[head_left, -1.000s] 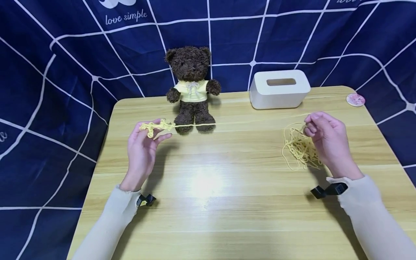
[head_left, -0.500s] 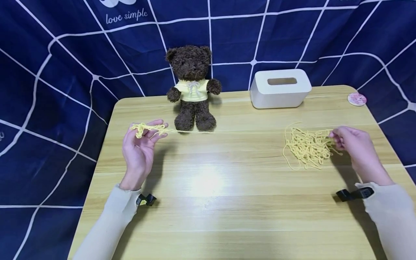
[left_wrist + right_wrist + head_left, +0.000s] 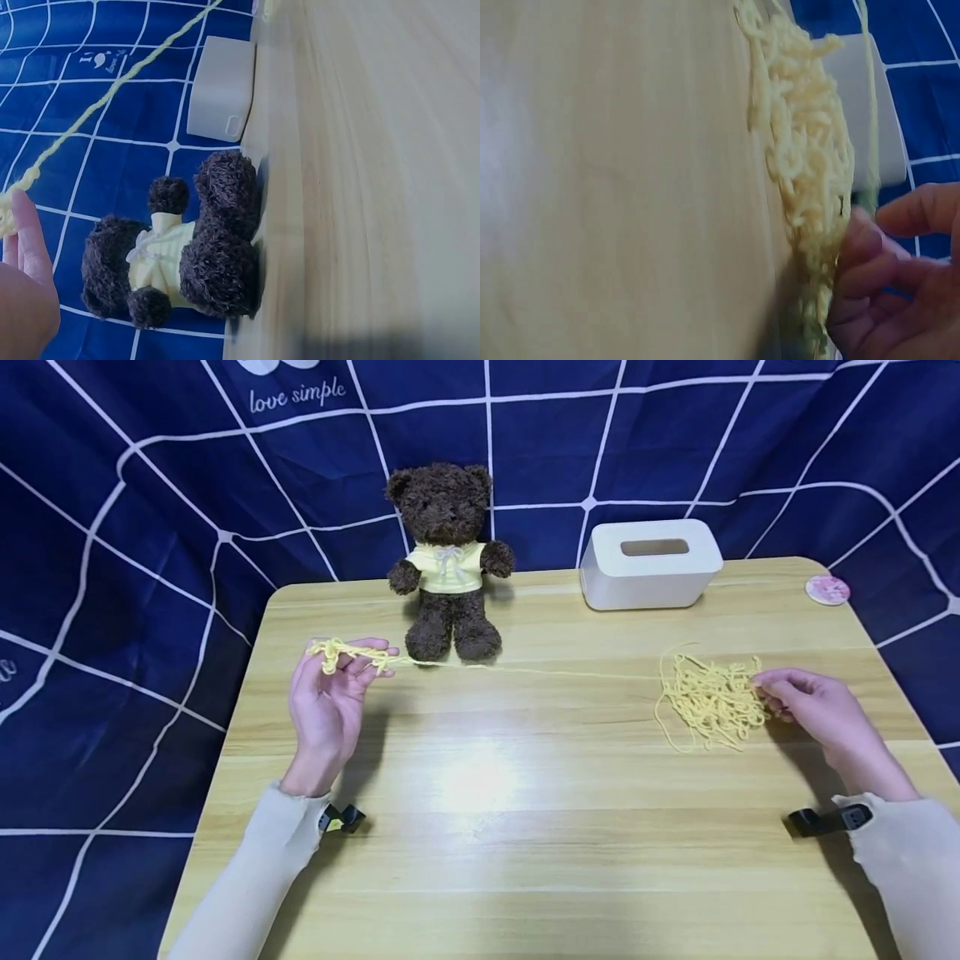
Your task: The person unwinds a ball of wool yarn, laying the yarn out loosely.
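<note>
My left hand (image 3: 328, 714) is raised above the left side of the table, its fingers extended. A small bundle of yellow yarn (image 3: 330, 653) lies looped over those fingers. From it a single yarn strand (image 3: 112, 88) stretches across to the right. My right hand (image 3: 821, 706) pinches yarn between thumb and forefinger at the right edge of a loose, tangled yarn pile (image 3: 708, 702). In the right wrist view, the strand (image 3: 871, 97) runs up from those fingertips beside the heap.
A brown teddy bear (image 3: 444, 518) in a yellow top stands at the table's back edge. To its right is a white tissue box (image 3: 651, 581). A round pink disc (image 3: 827, 589) lies in the far right corner. Blue curtain with white lines surrounds the wooden table (image 3: 525, 860).
My right hand has moved right and lower, coming down to the pile's right edge, and then shifted only slightly. The left hand has stayed nearly in place while the strand drops lower.
</note>
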`<state>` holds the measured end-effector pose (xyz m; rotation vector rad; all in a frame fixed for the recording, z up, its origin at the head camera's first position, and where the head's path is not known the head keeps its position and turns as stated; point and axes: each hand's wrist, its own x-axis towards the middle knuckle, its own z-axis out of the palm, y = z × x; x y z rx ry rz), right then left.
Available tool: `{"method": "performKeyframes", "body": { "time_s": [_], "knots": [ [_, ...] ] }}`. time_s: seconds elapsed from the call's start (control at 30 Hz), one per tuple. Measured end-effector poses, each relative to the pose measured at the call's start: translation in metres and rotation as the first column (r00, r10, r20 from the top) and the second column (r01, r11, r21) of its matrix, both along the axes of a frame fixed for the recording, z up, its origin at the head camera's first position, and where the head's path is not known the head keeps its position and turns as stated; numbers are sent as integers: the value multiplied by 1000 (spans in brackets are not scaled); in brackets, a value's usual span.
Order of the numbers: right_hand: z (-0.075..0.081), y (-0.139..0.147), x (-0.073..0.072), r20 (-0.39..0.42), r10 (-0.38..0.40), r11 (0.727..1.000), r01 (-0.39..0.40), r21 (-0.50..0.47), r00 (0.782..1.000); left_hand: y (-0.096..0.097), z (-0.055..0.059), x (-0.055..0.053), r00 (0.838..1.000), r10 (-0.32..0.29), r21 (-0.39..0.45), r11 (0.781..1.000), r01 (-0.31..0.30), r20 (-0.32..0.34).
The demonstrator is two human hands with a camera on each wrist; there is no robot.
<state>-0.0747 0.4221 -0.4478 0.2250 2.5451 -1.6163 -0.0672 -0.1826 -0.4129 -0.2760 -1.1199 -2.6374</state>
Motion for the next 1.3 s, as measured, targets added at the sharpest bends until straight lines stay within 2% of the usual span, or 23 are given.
{"method": "performKeyframes", "body": {
  "time_s": [0.07, 0.17, 0.3, 0.37, 0.47, 0.6, 0.7, 0.83, 0.9, 0.97, 1.03, 1.13, 1.23, 1.3],
  "knots": [
    [0, -5, 3, -39, -54, 998, 53, -38, 998, 2, 1, 0, 1000, -6, 4, 1000, 6, -6],
    [0, -18, 5, -112, -138, 975, 116, -188, 984, 5, 2, 0, 1000, -10, 31, 999, 11, -14],
    [4, -40, 4, -195, -183, 924, 102, -368, 964, 9, 2, 0, 1000, -12, 40, 999, 12, -10],
    [5, -51, 3, -214, -180, 916, 85, -391, 960, 10, 2, 0, 1000, -11, 29, 1000, 12, -6],
    [8, -70, 2, -227, -162, 914, 60, -401, 960, 10, 2, 0, 1000, -7, 24, 1000, 7, -2],
    [12, -102, -2, -239, -97, 954, 22, -298, 966, 10, 2, 0, 1000, -17, 28, 999, 17, 3],
    [15, -129, -6, -224, -2, 981, -42, -190, 975, 9, 1, 0, 999, -45, 37, 998, 45, 10],
    [18, -170, -15, -177, 163, 972, -189, -141, 971, 10, 1, -1, 998, -65, 31, 997, 65, 24],
    [19, -191, -19, -160, 251, 953, -273, -131, 955, 11, 2, -1, 997, -69, 11, 998, 69, 32],
    [18, -211, -22, -149, 336, 925, -355, -132, 930, 11, 2, -1, 996, -74, -1, 997, 74, 42],
    [15, -231, -24, -143, 418, 885, -438, -158, 897, 12, 2, -1, 996, -75, -13, 997, 76, 49],
    [9, -259, -27, -126, 528, 811, -543, -219, 840, 14, 2, 0, 995, -76, -21, 997, 77, 61],
    [3, -277, -28, -101, 604, 748, -606, -271, 791, 16, 0, 0, 994, -85, -34, 996, 87, 68],
    [1, -284, -28, -82, 628, 725, -620, -300, 774, 17, 0, 0, 993, -97, -35, 994, 99, 71]
  ]
}}
